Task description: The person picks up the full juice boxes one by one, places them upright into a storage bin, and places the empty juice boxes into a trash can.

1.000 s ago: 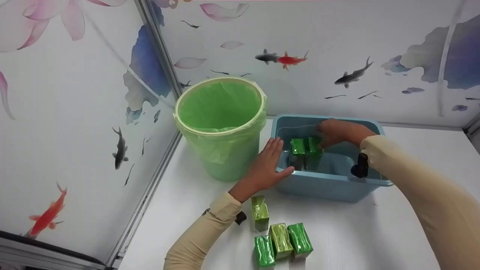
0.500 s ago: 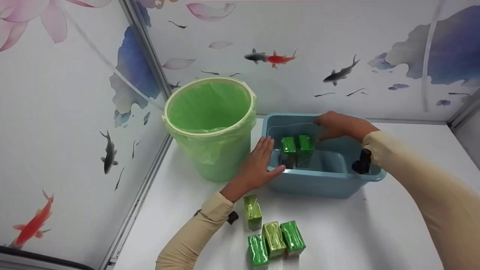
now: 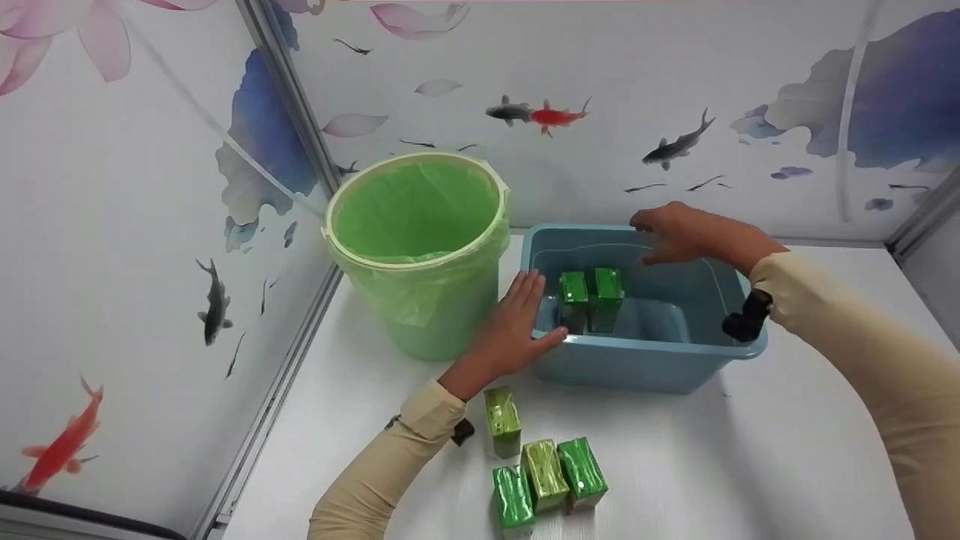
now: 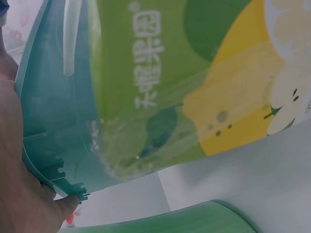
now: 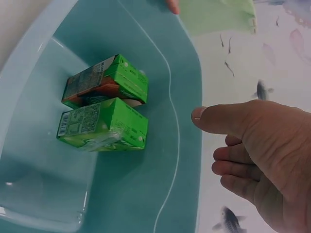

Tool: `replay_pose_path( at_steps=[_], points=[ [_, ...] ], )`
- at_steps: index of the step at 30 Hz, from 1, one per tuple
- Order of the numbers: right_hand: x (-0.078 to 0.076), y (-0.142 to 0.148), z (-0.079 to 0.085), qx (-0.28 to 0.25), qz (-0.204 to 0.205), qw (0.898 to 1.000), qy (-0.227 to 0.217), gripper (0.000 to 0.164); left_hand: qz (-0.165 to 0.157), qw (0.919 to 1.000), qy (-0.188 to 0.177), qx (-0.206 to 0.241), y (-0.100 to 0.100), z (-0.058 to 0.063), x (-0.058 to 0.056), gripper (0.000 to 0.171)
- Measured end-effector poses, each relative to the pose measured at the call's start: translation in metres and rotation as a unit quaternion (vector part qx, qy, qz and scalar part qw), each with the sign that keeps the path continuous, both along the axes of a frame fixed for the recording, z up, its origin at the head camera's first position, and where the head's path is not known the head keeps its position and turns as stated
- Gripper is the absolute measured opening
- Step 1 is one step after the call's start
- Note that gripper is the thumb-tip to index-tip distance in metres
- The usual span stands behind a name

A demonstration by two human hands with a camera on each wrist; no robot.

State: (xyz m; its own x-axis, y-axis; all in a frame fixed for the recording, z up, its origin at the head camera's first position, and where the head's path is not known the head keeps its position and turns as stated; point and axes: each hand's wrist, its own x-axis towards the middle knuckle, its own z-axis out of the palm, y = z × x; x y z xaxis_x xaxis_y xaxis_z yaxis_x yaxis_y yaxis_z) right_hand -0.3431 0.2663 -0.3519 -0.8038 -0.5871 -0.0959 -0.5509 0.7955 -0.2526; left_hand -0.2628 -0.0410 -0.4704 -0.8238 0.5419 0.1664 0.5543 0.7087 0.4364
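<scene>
My left hand (image 3: 504, 334) lies at the left front corner of a blue plastic basin (image 3: 637, 367), fingers straight along its left side and thumb over the front rim. In the left wrist view its thumb (image 4: 68, 206) is at the basin's edge. My right hand (image 3: 694, 236) hovers over the basin's back rim, holding nothing, thumb and fingers apart. Two green drink cartons, a left one (image 3: 574, 300) and a right one (image 3: 606, 300), stand side by side inside the basin. The right wrist view shows the red-sided carton (image 5: 109, 80) beside the all-green carton (image 5: 104, 124).
A green bin (image 3: 420, 307) with a green liner stands left of the basin. On the white table in front are several more drink cartons, including a yellow-green carton (image 3: 502, 420) and a bright green carton (image 3: 514, 499). A printed wall (image 3: 570, 45) rises behind.
My right hand has let go of the right carton in the basin and risen back toward the far rim. The left hand stays at the basin's corner. The head view has shifted slightly.
</scene>
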Motion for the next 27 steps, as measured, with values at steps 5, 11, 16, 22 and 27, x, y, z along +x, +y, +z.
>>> replay_pose_path(
  at_steps=[5, 11, 16, 22, 27],
  points=[
    [0.007, 0.001, 0.008, -0.005, -0.003, 1.000, -0.003, 0.058, 0.002, 1.0000, 0.000, -0.004, -0.001, 0.000, 0.000, 0.091],
    [0.024, 0.000, 0.013, -0.014, 0.006, 1.000, 0.003, 0.060, 0.002, 1.0000, 0.003, -0.006, 0.000, 0.001, 0.000, 0.091],
    [0.037, -0.003, 0.017, -0.016, 0.012, 1.000, -0.005, 0.060, 0.001, 1.0000, 0.005, -0.007, -0.002, 0.000, -0.001, 0.091],
    [0.044, -0.003, 0.020, -0.016, 0.019, 1.000, -0.009, 0.060, -0.001, 0.9999, 0.002, -0.011, -0.002, -0.001, -0.002, 0.091],
    [0.053, -0.003, 0.021, -0.016, 0.025, 1.000, -0.004, 0.063, -0.002, 0.9998, 0.009, -0.020, 0.000, 0.001, -0.002, 0.091]
  ],
)
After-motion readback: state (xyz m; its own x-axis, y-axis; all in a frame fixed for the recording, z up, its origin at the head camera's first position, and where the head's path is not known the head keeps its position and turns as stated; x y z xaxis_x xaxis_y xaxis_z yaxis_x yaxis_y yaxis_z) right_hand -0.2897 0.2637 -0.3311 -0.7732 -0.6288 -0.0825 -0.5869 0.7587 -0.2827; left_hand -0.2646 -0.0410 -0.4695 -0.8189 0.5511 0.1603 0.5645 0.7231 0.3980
